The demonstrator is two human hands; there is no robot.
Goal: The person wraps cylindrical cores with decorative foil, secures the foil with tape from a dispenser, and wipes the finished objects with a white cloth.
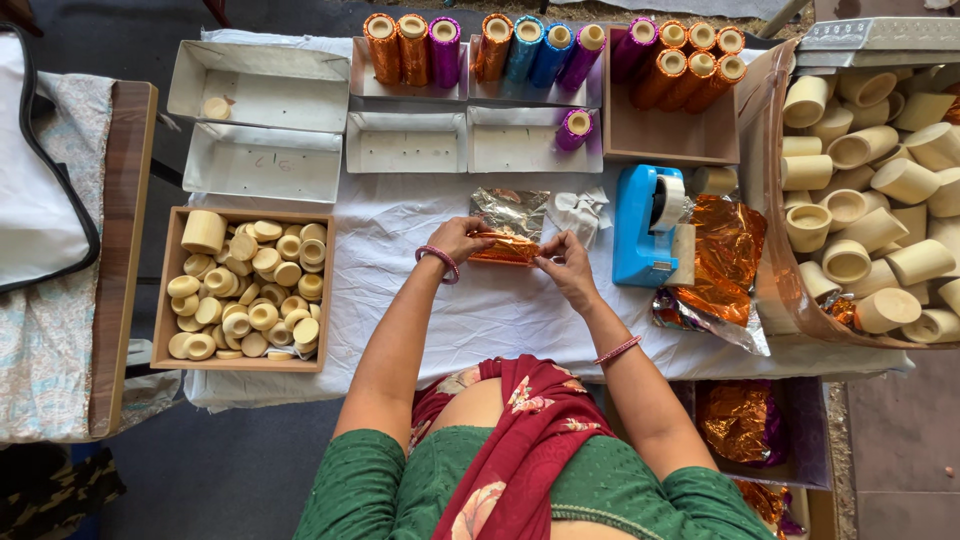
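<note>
both hands are on one small spool wrapped in orange foil (505, 249), lying on its side on the white cloth of the bench (470, 320), dead centre in front of the person. left hand (458, 238) pinches the left end, right hand (565, 262) pinches the right end — fingers of each closed on the foil at the ends, spool between them and touching the cloth or just off it, can't tell which.

handling, as i read it:
- spool looks light and rigid, like the bare cream spools (880, 200) heaped at the right, so the core likely takes a firm squeeze.
- the foil is the weak part — thin, crinkly, probably slick, likely to tear or crease if dragged.
- best hold is at the two ends, where the loose foil gathers; gripping mid-body would likely dent or slide the wrap.
- it's round, so it should roll freely on the cloth if let go.

around it: a silver foil sheet (510, 208) just behind the spool, a blue tape dispenser (645, 228) just right of the right hand, loose orange foil sheets (722, 255) beyond that. a wooden tray of cream caps (250, 290) sits left, well apart. finished wrapped spools (480, 48) stand in white boxes along the far edge.
</note>
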